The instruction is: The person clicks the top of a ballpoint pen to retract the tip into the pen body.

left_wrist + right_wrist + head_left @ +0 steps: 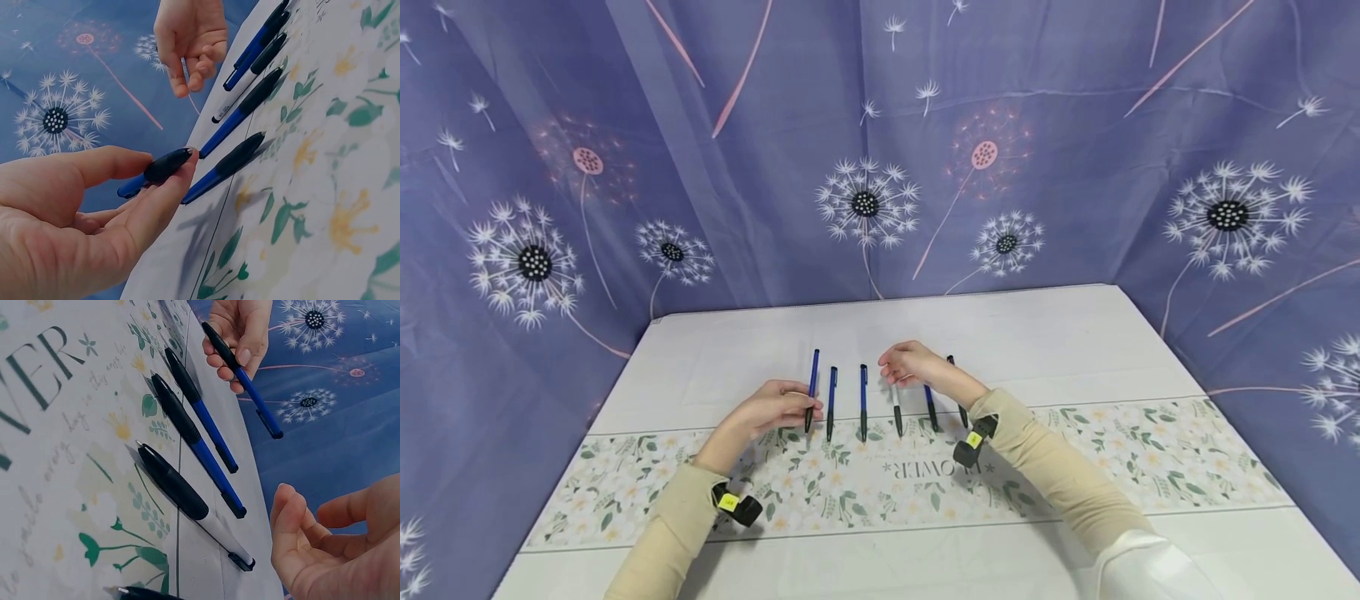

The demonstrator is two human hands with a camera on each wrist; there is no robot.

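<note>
My left hand point(778, 406) pinches a blue pen point(815, 375) with a black grip between thumb and fingers, raised off the table, its grip end toward me. Right of it lie two more blue pens point(832, 400) point(863, 400) side by side, and then a white pen point(898, 421) with a black grip. Above the white pen's far end hovers my right hand point(913, 364), fingers loosely bent and nothing between them. Another blue pen point(932, 410) and a dark pen point(961, 408) lie farther right, partly hidden by the right hand and forearm.
The white table point(760, 333) carries a floral printed strip point(820, 500) with lettering across it. A purple dandelion-print curtain point(790, 125) stands behind the table and along both sides. Each wrist wears a black strap-on device point(741, 508) with a yellow label.
</note>
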